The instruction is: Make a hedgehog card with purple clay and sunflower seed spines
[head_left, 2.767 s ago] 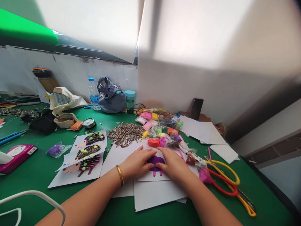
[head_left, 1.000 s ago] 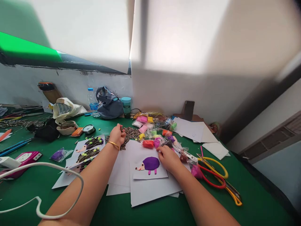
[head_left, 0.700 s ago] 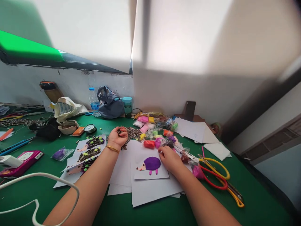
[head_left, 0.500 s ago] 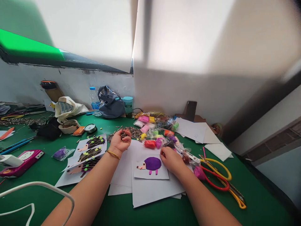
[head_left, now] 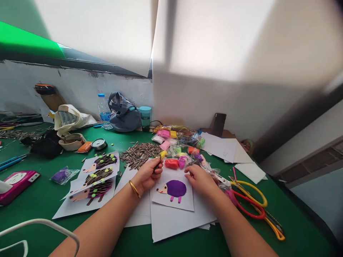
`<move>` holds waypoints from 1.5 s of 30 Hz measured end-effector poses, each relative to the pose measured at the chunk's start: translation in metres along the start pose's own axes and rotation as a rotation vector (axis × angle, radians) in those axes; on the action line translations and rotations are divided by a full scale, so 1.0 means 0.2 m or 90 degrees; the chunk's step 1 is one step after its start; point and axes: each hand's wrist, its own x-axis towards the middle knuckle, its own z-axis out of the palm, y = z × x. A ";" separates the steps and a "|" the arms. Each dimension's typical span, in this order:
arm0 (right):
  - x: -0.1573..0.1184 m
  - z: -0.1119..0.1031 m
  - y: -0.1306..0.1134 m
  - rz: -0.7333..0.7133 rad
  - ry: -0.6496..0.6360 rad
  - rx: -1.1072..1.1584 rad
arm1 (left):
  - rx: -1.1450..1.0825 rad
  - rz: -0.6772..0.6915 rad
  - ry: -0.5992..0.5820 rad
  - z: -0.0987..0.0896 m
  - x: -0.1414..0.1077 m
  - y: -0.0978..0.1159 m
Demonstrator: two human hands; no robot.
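Observation:
My left hand (head_left: 150,174) is closed around some sunflower seeds, just above the left edge of a small white card. On that card (head_left: 160,204) is a hedgehog (head_left: 175,188) with a smooth purple body, pink face and magenta legs. My right hand (head_left: 199,178) hovers by the card's upper right, fingers curled and slightly apart, with nothing visible in them. Behind my left hand lies a pile of striped seeds (head_left: 139,153). Larger white sheets (head_left: 171,228) lie under the card.
Finished hedgehog cards (head_left: 100,178) lie at left, near a bagged purple clay (head_left: 60,175). Bagged coloured clay (head_left: 171,163) is spread behind the card. Scissors (head_left: 249,200) with yellow and red handles lie at right. A white cable (head_left: 53,223) crosses the lower left.
My left hand has moved from the seed pile right and toward me, to beside the hedgehog card, with seeds in it. My right hand has shifted slightly right, its fingers looser.

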 end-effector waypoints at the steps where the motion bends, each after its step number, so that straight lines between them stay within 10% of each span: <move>1: 0.00 0.01 -0.02 -0.015 0.031 0.045 | 0.022 0.001 -0.005 0.01 0.00 -0.01; 13: 0.09 0.13 -0.30 -0.062 0.158 0.252 | 0.325 0.090 -0.028 0.06 -0.06 -0.10; 45: 0.00 0.18 -0.19 -0.126 0.066 0.095 | 0.199 0.035 0.000 -0.01 -0.02 -0.07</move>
